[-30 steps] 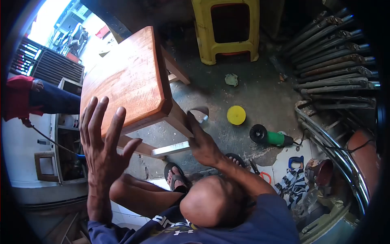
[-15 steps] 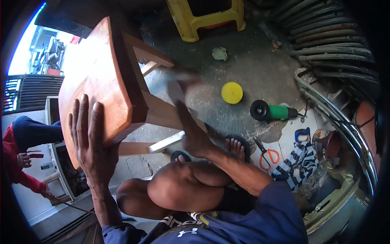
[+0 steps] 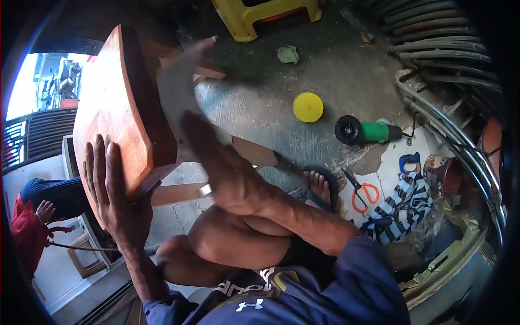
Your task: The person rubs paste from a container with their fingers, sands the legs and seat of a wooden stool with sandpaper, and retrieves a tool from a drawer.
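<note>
A wooden stool or chair point(image 3: 105, 124) is tilted on its side, its pale seat surface facing left and its legs pointing right. My left hand point(image 3: 122, 200) lies open on the seat's lower part, fingers spread upward and thumb hidden. Blurred by motion, my right hand point(image 3: 230, 176) is closed on a curved, flat grey sheet point(image 3: 179, 89) beside the seat's dark edge, over the legs. What the sheet is made of cannot be made out.
On the floor are a yellow round lid point(image 3: 308, 107), a green grinder point(image 3: 374, 132), orange-handled scissors point(image 3: 360, 189), a striped cloth point(image 3: 403, 208) and a blue-handled tool point(image 3: 409, 162). A yellow stool point(image 3: 238, 24) stands behind. Metal tubes curve at right. Another person in red point(image 3: 27, 233) is at left.
My right hand and the grey sheet have moved left, nearer the seat's edge. The view has shifted slightly. The other person's hand has risen a little.
</note>
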A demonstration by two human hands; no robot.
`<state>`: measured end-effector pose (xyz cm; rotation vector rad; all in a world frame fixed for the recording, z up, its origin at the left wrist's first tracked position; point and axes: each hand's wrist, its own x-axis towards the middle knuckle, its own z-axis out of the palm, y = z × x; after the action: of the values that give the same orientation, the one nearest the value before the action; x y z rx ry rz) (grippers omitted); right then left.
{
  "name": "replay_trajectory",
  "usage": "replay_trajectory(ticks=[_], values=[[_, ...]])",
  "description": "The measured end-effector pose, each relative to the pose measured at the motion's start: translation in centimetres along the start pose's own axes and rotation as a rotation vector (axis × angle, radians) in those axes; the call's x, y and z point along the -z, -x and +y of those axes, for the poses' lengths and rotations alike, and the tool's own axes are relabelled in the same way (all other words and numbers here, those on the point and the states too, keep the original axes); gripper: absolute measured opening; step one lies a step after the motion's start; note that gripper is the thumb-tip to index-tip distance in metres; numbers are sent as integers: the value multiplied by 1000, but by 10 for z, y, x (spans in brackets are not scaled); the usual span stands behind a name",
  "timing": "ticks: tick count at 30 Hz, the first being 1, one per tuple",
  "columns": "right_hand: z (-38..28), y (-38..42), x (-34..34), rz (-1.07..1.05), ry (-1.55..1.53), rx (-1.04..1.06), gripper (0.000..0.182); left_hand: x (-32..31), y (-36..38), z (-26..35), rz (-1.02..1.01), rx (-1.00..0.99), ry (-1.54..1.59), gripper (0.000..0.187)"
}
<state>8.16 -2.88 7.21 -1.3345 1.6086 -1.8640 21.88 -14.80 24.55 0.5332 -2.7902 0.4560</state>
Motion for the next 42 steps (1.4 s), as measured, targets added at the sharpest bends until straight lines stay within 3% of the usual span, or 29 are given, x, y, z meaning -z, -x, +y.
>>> replay_trajectory(ticks=[1,2,3,5,7,9,12,14,16,20,22,24,26,28,30,33,37,40,42], values=[[17,17,-1,2,-49,-114,54,-3,-1,2,9,-3,-18,85],[40,44,-2,-89,52,-299,77,-2,-3,2,17,-10,-43,85],[26,33,3,-86,-166,-498,77,2,-6,0,31,-17,-48,85],[-8,-4,13,-73,-263,-351,76,-3,-9,-1,75,-4,-38,85],[-16,-7,8,-35,-99,20,76,-3,-5,4,22,1,-29,85],[3,10,5,-45,-50,-113,76,-6,-3,3,26,10,-30,80],[-1,-3,18,-84,-581,-578,74,-6,-1,1,50,19,-74,71],[-30,-21,4,-14,-158,-9,74,-8,-3,3,79,21,-54,70],[-52,-21,4,43,52,106,77,-2,1,4,39,10,-50,70],[-36,-27,21,-59,82,52,75,-11,-5,-3,42,-9,-73,70],[-16,-48,28,-162,-18,211,75,-2,-3,1,-14,-11,-37,79],[-44,-33,38,-155,-22,99,76,-2,-1,-2,-15,-28,-51,85],[-52,-22,35,-163,62,124,76,-5,-1,-3,16,-43,-54,87],[-29,-52,35,-130,33,212,68,-4,-2,-6,-9,-60,-49,87],[-20,-57,38,-234,-69,86,68,-3,1,-4,-14,-40,-39,87],[-47,-21,32,-120,153,172,70,-3,-2,-7,-11,-62,-25,90],[-44,-57,51,-362,-187,-192,73,4,7,-4,-68,-59,-34,89],[-40,-41,44,-156,204,218,69,-3,-1,-8,-25,-58,-25,86],[-42,-38,49,-207,251,228,70,-4,-3,-8,-5,-83,-26,83]])
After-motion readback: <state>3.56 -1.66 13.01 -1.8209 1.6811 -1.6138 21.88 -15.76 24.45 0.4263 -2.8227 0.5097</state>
